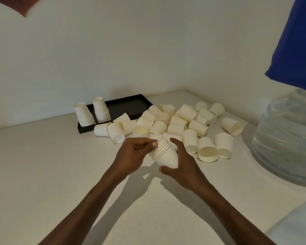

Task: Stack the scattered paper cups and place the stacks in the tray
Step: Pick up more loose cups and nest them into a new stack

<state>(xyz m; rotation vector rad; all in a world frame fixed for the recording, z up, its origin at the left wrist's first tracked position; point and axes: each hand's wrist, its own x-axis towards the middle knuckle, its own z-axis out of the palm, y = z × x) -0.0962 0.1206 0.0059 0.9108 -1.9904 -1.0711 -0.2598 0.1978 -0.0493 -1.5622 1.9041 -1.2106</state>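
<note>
1. The right hand is curled round the closed end of a short stack of cups, thumb under the bottom and fingers over the far side, so the stack lies tilted with its rims pointing away to the left.
2. The left hand meets the stack at its rim end, fingers bent and the thumb tip pressed against the rims; whether the fingers also hold a separate cup cannot be told.
3. Both hands and the stack hover just above the counter, at the near edge of the loose cups.
4. The loose cups lie in a heap just behind the hands, spread from the middle of the counter toward its right side; most lie on their sides, a few stand mouth down.
5. Three cups sit nearest the right hand: two standing upside down and one on its side with its mouth facing the viewer.
6. A black tray lies at the back of the counter against the wall, left of the heap.
7. Two finished stacks stand upside down in the tray's left end, side by side.
8. A clear water bottle stands at the counter's right edge, with blue cloth above it.
</note>
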